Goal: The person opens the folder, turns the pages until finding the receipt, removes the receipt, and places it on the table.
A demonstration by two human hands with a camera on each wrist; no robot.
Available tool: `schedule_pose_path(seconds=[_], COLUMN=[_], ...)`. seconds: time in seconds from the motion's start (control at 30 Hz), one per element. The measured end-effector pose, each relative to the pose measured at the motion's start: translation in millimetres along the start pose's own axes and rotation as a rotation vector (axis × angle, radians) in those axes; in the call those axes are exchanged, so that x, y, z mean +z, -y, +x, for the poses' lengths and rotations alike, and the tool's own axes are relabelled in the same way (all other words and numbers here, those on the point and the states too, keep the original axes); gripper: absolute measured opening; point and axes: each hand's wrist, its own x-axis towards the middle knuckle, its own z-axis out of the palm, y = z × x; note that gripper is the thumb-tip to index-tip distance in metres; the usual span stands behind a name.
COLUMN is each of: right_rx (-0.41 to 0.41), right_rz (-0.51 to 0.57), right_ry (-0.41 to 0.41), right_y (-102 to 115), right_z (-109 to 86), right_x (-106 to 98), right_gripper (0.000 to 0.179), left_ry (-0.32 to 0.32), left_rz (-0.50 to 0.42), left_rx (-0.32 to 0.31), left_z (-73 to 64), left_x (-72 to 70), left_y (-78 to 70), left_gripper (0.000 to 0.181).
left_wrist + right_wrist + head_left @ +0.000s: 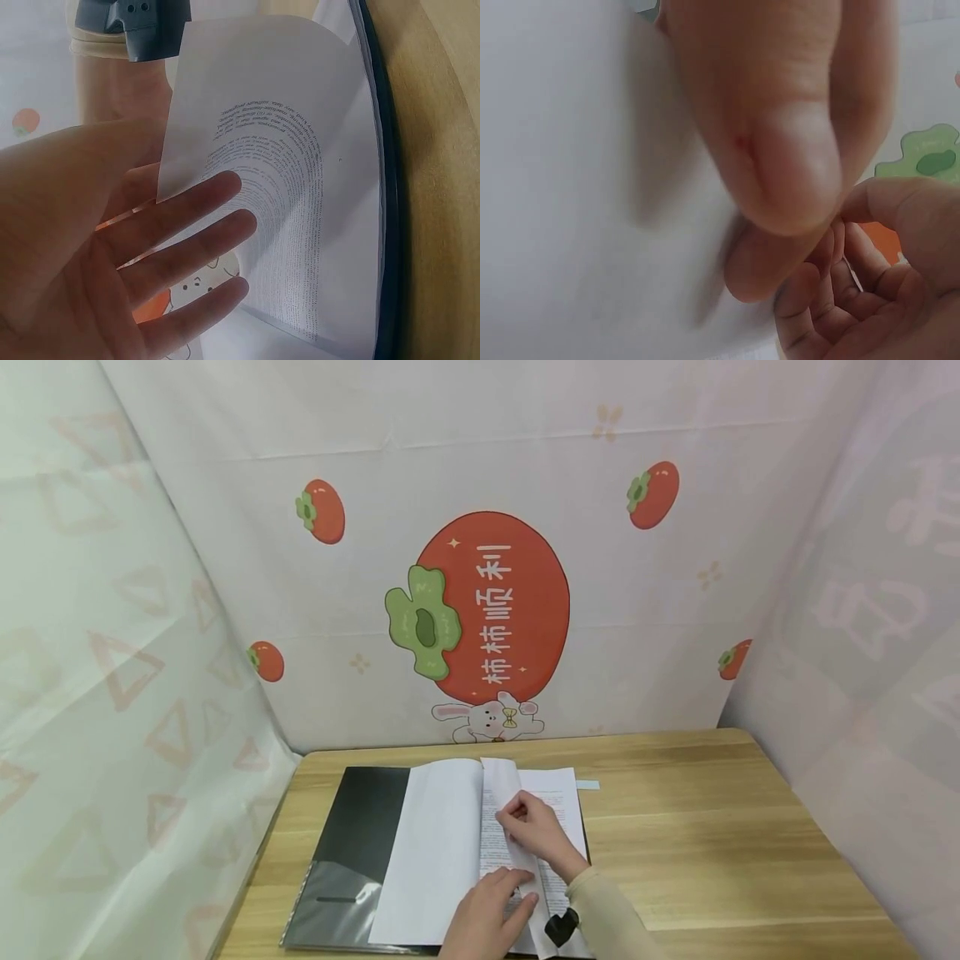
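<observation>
A black folder (375, 810) lies open on the table with white sheets in it. One printed page (504, 772) stands bent up along the middle, its text curving in the left wrist view. My right hand (534, 828) pinches the raised page's edge between thumb and forefinger; that thumb (787, 165) fills much of the right wrist view, against white paper. Lower down, my left hand (487, 917) is at the same page, its fingertips near the raised edge. Its fingers (187, 259) are spread and nearly straight in the left wrist view.
Left of the raised page lies a blank white sheet (431, 860); printed sheets (558, 810) lie on the right. A pale blue tab (588, 785) sticks out at the folder's right side. The wooden table (712, 843) extends right. A printed cloth (637, 610) hangs behind.
</observation>
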Motion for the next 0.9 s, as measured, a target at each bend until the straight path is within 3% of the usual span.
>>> schedule_pose_path(seconds=[0.5,0.9], right_rx=[-0.021,-0.014], right_rz=[0.002,0.006], right_ry=[0.001,0.004], right_y=[1.1,3.5], right_z=[0.7,-2.4], right_x=[2.2,-1.1], right_gripper=[0.016,0.021], left_ry=[0.001,0.032], left_rz=[-0.069,-0.04], left_rx=[0.013,-0.021], left_z=[-0.1,0.1], left_x=[1.4,-0.4], left_y=[-0.9,-0.4], left_gripper=[0.022,0.026])
